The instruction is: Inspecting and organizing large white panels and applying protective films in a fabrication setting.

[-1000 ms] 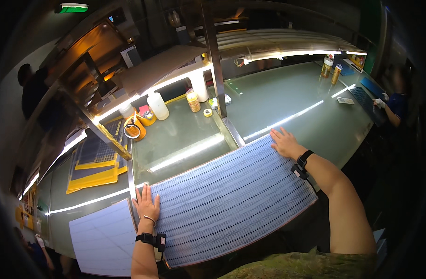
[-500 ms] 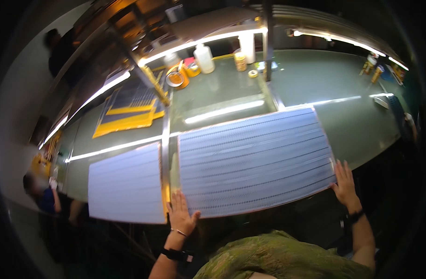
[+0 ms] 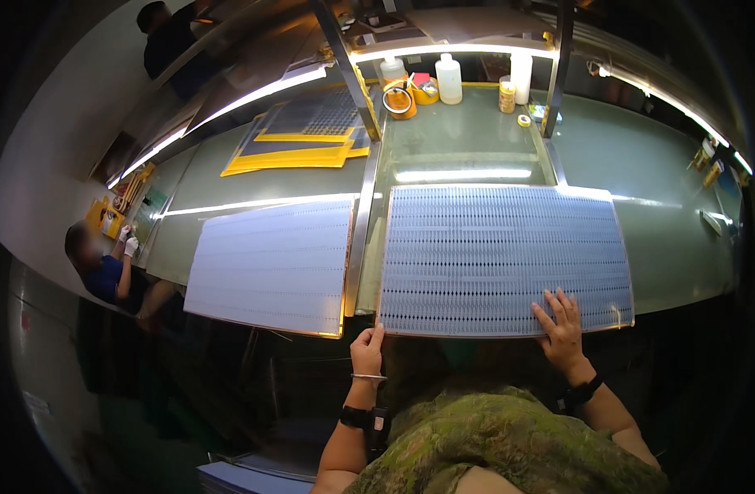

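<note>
A large pale-blue sheet (image 3: 493, 255) with rows of small dark marks and a thin copper-coloured rim lies on the bench in front of me. My left hand (image 3: 366, 352) is closed at its near left corner, thumb along the edge and fingers curled below. On the sheet's near right part rests my right hand (image 3: 562, 329), fingers spread and flat on the surface. To the left, past a metal strip, lies a second pale sheet (image 3: 266, 263) of the same kind, its near edge copper-coloured.
Yellow-edged dark sheets (image 3: 299, 148) are stacked farther left. Orange tape rolls (image 3: 399, 100), a white bottle (image 3: 449, 80) and a yellow can (image 3: 507, 97) stand at the back. Metal posts (image 3: 558, 74) carry a lit shelf. A co-worker in white gloves (image 3: 130, 245) sits far left; another person (image 3: 175, 45) stands beyond.
My right hand has gone from the sheet's right edge onto its near part. My left hand, flat at the left edge before, now grips the near left corner. The view has shifted.
</note>
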`<state>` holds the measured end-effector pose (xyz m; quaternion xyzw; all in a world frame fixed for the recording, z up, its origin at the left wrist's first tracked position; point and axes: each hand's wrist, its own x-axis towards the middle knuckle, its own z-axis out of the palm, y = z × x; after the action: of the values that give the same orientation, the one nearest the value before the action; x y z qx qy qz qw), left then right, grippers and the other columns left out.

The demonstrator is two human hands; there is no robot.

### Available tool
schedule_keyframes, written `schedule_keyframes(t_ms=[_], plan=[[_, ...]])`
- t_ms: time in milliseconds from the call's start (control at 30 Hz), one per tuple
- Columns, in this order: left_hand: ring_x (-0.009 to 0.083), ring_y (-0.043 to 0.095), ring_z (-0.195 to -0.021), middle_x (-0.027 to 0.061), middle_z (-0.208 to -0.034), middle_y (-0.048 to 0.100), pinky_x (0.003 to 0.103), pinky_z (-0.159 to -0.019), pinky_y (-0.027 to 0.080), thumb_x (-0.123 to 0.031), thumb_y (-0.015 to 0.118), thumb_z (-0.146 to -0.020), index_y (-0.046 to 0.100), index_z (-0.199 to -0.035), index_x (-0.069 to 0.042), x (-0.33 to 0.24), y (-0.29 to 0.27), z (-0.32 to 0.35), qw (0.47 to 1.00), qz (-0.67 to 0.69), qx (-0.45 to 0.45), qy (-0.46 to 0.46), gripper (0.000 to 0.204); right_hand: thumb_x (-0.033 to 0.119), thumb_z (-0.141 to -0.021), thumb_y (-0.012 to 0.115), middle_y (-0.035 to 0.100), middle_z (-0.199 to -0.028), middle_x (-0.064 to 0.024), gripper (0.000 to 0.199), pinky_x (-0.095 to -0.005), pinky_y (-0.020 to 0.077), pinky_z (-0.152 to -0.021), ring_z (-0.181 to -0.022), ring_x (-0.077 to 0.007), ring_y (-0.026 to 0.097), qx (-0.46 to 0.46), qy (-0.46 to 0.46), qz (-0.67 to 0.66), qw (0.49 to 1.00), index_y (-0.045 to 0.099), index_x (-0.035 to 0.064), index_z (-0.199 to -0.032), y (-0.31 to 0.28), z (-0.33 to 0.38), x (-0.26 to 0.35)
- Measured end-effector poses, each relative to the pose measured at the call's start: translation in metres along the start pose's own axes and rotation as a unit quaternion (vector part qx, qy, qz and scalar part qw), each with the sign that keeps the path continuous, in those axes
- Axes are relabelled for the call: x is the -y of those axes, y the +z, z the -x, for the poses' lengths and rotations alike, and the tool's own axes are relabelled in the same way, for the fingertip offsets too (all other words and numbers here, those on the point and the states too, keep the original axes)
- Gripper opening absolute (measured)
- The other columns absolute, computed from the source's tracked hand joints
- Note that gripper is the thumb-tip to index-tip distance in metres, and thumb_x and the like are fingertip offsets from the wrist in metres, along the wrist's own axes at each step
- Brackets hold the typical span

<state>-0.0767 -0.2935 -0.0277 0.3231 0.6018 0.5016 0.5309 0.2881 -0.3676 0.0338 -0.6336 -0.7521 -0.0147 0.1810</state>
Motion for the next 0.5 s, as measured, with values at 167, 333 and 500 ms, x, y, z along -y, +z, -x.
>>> schedule_keyframes(t_ms=[167, 333, 500], plan=[[0.0038, 0.047, -0.057, -0.0019, -0.064, 0.057, 0.019, -0.053, 0.037, -0.015, 0.057, -0.087, 0.059, -0.071, 0.001, -0.012, 0.006, 0.002, 0.996, -0.042, 0.008, 0.076, 0.023, 0.005, -0.067, 0.059, 0.05, -0.123, -0.0143, 0.041, -0.0503, 0.0307, -0.1, -0.118, -0.0342, 0.042, -0.044, -0.002, 0.028, 0.999, 0.063, 0.0116, -0.107, -0.01, -0.003, 0.0], [0.0111, 0.058, -0.075, 0.008, -0.08, 0.063, 0.025, -0.068, 0.046, -0.018, 0.053, -0.089, 0.061, -0.096, 0.003, -0.113, -0.006, 0.021, 0.947, 0.064, 0.256, 0.186, 0.023, 0.003, -0.077, 0.054, 0.064, -0.082, -0.0124, 0.011, -0.0384, 0.048, -0.062, -0.069, -0.0299, 0.06, -0.19, -0.148, 0.047, 0.969, 0.063, 0.0051, -0.084, -0.142, -0.084, -0.016], [0.0219, 0.055, -0.104, 0.0115, -0.114, 0.055, 0.033, -0.091, 0.042, -0.023, 0.058, -0.087, 0.044, -0.124, -0.001, -0.068, 0.001, 0.02, 0.888, -0.017, 0.445, -0.117, 0.044, 0.014, -0.078, 0.063, 0.061, -0.088, -0.0121, 0.015, -0.0322, 0.0469, -0.068, -0.075, -0.025, 0.059, -0.144, -0.134, 0.138, 0.971, 0.062, 0.0048, -0.089, -0.264, -0.189, -0.038]])
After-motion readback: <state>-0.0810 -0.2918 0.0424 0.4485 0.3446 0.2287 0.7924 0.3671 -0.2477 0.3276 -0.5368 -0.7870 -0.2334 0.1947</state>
